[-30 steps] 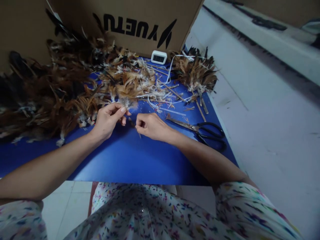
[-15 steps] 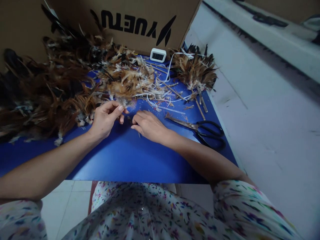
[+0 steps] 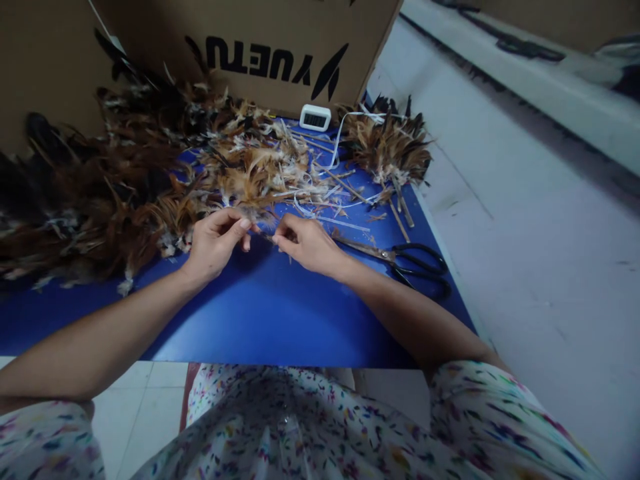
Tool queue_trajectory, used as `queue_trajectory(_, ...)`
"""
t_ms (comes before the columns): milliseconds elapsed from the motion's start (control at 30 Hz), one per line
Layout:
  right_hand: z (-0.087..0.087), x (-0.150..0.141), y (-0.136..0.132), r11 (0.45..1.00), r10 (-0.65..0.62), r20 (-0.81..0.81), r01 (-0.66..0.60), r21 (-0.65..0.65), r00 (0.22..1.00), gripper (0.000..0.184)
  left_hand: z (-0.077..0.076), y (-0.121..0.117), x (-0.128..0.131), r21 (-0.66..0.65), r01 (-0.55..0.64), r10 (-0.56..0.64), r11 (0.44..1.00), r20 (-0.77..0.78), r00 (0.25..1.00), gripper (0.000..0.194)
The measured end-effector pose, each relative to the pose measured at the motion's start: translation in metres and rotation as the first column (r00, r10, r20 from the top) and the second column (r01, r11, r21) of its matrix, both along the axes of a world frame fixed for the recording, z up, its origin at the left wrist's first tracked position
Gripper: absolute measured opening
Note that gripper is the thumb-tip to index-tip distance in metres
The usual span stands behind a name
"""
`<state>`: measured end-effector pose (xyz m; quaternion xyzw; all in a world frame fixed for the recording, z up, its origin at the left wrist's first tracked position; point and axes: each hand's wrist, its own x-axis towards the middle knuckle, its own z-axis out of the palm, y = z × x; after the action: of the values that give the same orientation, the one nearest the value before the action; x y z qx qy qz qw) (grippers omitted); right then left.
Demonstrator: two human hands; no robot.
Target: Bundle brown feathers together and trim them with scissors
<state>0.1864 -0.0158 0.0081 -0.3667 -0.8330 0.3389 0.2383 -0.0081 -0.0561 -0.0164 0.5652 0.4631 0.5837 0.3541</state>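
Brown cardboard forms the box (image 3: 170, 27), its black lettering (image 3: 253, 61) reading "YUETU" upside down; digits on the white timer (image 3: 315, 118) are too small to read. The left hand (image 3: 214, 245) has its grip pinched on a greyish feather (image 3: 259, 215), tuft beyond the fingertips; the right hand (image 3: 311, 247) has thumb and finger together just beside it.

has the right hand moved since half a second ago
Yes, slightly to the right: the right hand is now a little closer to the scissors, which lie in place.
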Motion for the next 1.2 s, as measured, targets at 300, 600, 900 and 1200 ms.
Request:
queue_trajectory(300,0.021,0.009,0.015,0.99,0.004,-0.35,-0.052,-0.129,0.937,0.012,0.008,-0.004,-0.001,0.038,0.027,-0.023,0.999,-0.106,0.994,0.019)
queue_trajectory(600,0.029,0.017,0.017,0.935,-0.101,-0.497,-0.088,-0.343,0.862,0.018,0.007,-0.007,-0.008,0.048,0.034,-0.018,0.998,-0.297,0.955,0.013)
queue_trajectory(900,0.021,0.014,0.022,0.972,-0.14,-0.573,0.003,-0.234,0.808,0.019,0.01,-0.005,-0.005,0.145,0.097,-0.048,0.985,-0.309,0.95,0.019)
queue_trajectory(1200,0.029,0.004,0.005,0.973,-0.163,-0.591,0.03,-0.227,0.79,0.018,0.015,-0.006,-0.003,0.216,0.128,-0.032,0.968,-0.4,0.916,0.02)
